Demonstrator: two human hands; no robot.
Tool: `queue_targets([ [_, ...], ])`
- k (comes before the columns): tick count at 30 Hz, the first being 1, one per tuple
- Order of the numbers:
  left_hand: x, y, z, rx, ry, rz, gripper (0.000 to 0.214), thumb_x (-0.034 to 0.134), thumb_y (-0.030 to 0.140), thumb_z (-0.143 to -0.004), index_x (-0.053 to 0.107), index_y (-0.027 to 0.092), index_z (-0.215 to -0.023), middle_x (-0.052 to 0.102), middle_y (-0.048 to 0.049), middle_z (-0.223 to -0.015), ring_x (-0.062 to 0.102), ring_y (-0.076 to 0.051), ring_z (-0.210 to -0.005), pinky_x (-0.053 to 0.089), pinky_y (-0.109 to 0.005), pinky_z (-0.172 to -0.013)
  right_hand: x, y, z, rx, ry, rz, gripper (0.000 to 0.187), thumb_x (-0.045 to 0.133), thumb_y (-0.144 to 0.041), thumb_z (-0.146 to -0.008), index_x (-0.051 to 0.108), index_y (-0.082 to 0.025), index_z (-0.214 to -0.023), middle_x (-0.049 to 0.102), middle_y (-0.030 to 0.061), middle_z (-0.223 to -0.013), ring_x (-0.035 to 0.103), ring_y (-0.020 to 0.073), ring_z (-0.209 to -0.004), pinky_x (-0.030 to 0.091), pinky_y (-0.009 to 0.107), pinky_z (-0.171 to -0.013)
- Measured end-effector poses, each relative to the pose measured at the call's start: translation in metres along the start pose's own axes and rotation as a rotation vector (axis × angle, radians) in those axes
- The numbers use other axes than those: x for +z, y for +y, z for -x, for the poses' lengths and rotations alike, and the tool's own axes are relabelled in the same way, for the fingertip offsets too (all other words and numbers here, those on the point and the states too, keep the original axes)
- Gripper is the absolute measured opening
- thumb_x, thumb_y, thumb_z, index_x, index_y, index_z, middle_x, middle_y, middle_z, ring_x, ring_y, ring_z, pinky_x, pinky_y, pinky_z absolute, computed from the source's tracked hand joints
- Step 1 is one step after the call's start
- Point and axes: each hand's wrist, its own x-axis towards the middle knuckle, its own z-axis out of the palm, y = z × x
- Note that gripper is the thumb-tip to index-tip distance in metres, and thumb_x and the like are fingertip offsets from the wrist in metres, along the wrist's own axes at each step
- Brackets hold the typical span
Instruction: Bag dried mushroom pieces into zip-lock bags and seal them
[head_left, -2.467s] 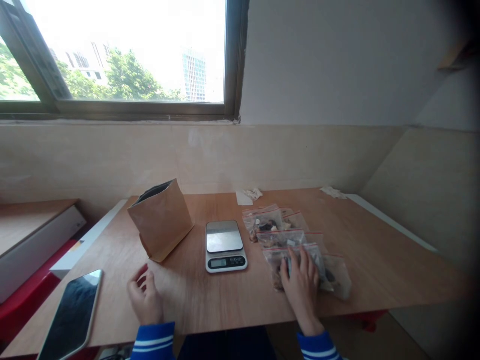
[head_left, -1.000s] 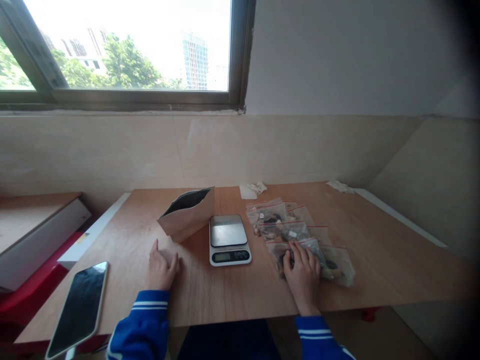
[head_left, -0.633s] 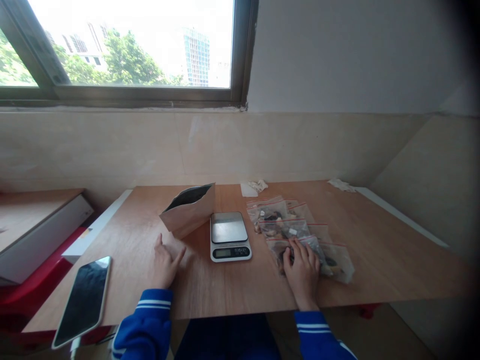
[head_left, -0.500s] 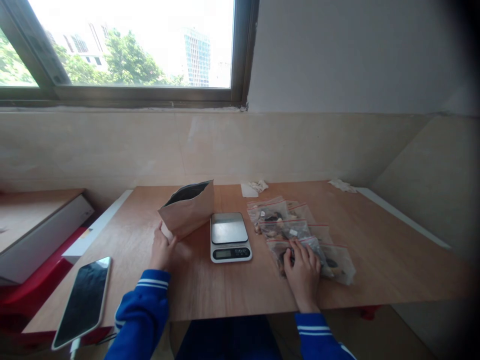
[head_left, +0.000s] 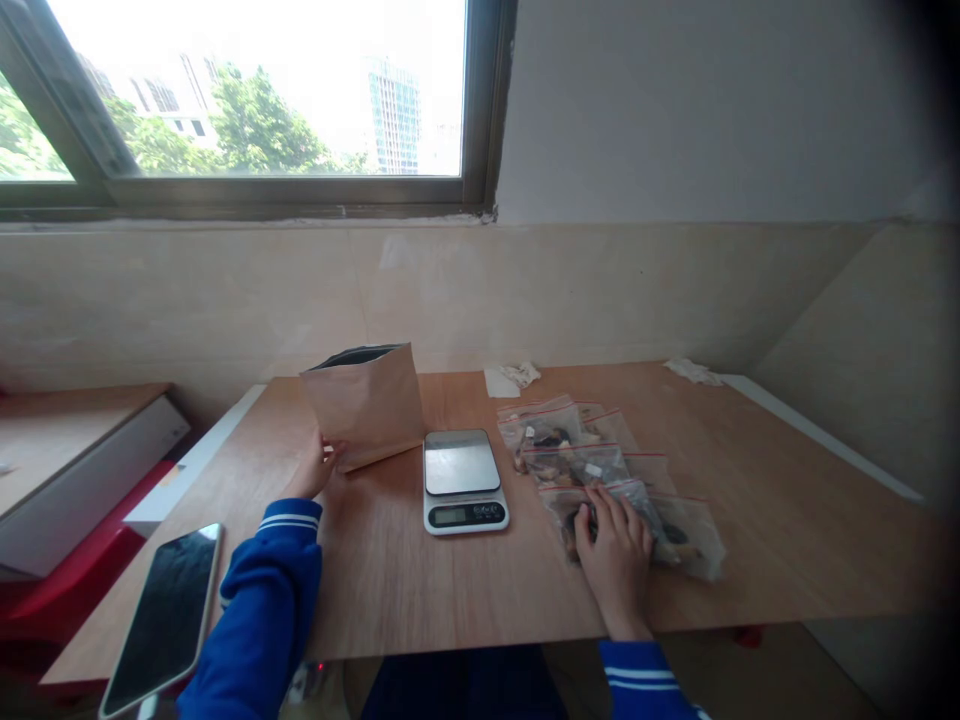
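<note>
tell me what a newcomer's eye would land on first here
Probably the bright window at upper left, the lightest patch in view. On the table, the brown bag stands open-topped just left of the scale, with the left hand at its lower left corner. Right of the scale lie overlapping clear bags with red-striped tops, the right hand on the nearest ones.

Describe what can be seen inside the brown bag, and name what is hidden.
The open mouth of the brown bag shows only a dark lining. Its front covers the rest, so whether anything lies at the bottom cannot be told.
</note>
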Motion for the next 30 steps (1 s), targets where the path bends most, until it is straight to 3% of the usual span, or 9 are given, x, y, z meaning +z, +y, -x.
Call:
queue_targets([
  [4,0.005,-0.003,0.005,0.008,-0.009,0.042,0.067,0.058,0.048,-0.073,0.037,0.016,-0.127,0.057,-0.0164,-0.115,0.060,-0.026,-0.101,0.049,-0.046,-0.085,0.000,0.001,0.001,-0.006,0.005,-0.007,0.038,0.040,-0.031,-0.091,0.061,-0.012,-0.115,0.061,0.0127,-0.122,0.044,0.0295,-0.118,0.032,0.045,-0.097],
  [9,0.006,-0.007,0.014,0.000,0.129,-0.045,0.083,0.064,0.045,-0.071,0.027,0.011,-0.136,0.038,-0.0247,-0.136,0.044,-0.034,-0.124,0.038,-0.052,-0.099,0.001,0.001,0.001,-0.012,0.009,-0.013,0.039,0.038,-0.032,-0.091,0.060,-0.012,-0.116,0.061,0.0132,-0.121,0.044,0.0300,-0.118,0.031,0.045,-0.097],
  [16,0.015,0.004,0.049,-0.042,0.339,-0.036,0.079,0.062,0.046,-0.069,0.031,0.009,-0.131,0.033,-0.0261,-0.135,0.042,-0.037,-0.124,0.042,-0.057,-0.092,0.002,0.002,0.001,-0.006,0.010,-0.031,0.038,0.038,-0.032,-0.091,0.060,-0.013,-0.116,0.061,0.0122,-0.121,0.044,0.0296,-0.117,0.031,0.045,-0.096],
  [23,0.056,0.025,0.123,-0.071,0.196,0.098,0.046,0.051,0.046,-0.080,0.040,0.019,-0.116,0.045,-0.0146,-0.125,0.056,-0.025,-0.106,0.051,-0.044,-0.082,0.003,0.006,0.002,-0.003,0.015,-0.068,0.037,0.039,-0.032,-0.091,0.062,-0.014,-0.114,0.062,0.0117,-0.119,0.046,0.0286,-0.116,0.032,0.043,-0.096],
  [26,0.069,0.026,0.143,0.036,0.144,-0.134,0.037,0.048,0.038,-0.083,0.047,0.017,-0.113,0.053,-0.0132,-0.116,0.056,-0.026,-0.106,0.045,-0.048,-0.091,0.002,0.006,0.002,-0.010,0.010,-0.068,0.037,0.040,-0.032,-0.091,0.061,-0.013,-0.115,0.062,0.0117,-0.120,0.046,0.0289,-0.116,0.033,0.044,-0.096],
  [30,0.074,0.027,0.153,0.093,0.076,-0.504,0.029,0.042,0.030,-0.087,0.054,0.020,-0.110,0.053,-0.0125,-0.124,0.053,-0.029,-0.111,0.041,-0.051,-0.094,0.001,0.004,0.002,-0.026,0.000,-0.054,0.037,0.040,-0.030,-0.090,0.061,-0.013,-0.116,0.062,0.0123,-0.120,0.045,0.0294,-0.118,0.033,0.045,-0.096],
])
